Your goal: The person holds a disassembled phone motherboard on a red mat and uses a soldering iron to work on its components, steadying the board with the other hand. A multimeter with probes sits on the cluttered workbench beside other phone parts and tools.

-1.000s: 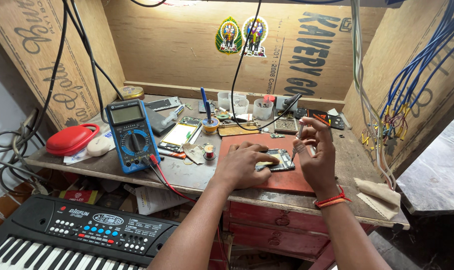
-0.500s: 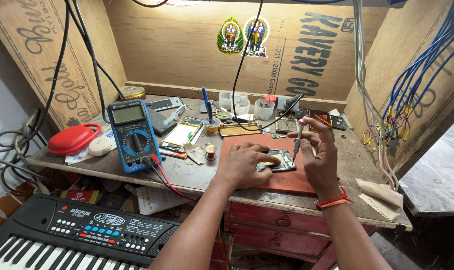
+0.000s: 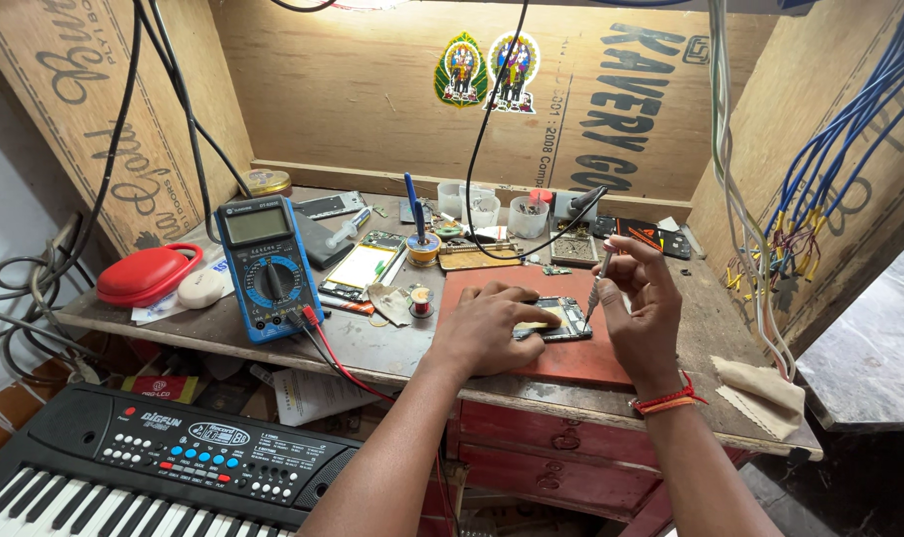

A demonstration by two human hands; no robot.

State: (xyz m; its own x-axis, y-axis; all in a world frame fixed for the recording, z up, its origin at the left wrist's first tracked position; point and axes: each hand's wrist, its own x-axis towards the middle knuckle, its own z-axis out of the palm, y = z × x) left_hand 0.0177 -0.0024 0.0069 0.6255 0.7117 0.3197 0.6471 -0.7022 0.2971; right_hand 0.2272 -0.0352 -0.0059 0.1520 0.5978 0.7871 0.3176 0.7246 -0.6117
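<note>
Workbench (image 3: 392, 348), wooden, centre of frame. Opened phone (image 3: 556, 320) lies on red mat (image 3: 581, 360), centre right. Left hand (image 3: 492, 328) lies flat, fingers pressing the phone's left end, not clasping it. Right hand (image 3: 643, 308) pinches a screwdriver (image 3: 600, 281) upright, tip at the phone's right edge. Blue multimeter (image 3: 266, 267), centre left, red case (image 3: 146, 273) beside it; black keyboard (image 3: 144, 462), lower left.

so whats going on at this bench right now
A person sits at a cluttered wooden workbench with an opened phone lying on a red mat. The left hand presses flat on the phone, while the right hand holds a small screwdriver upright, tip at the phone's right edge. A blue multimeter stands to the left, and a keyboard sits below.
</note>
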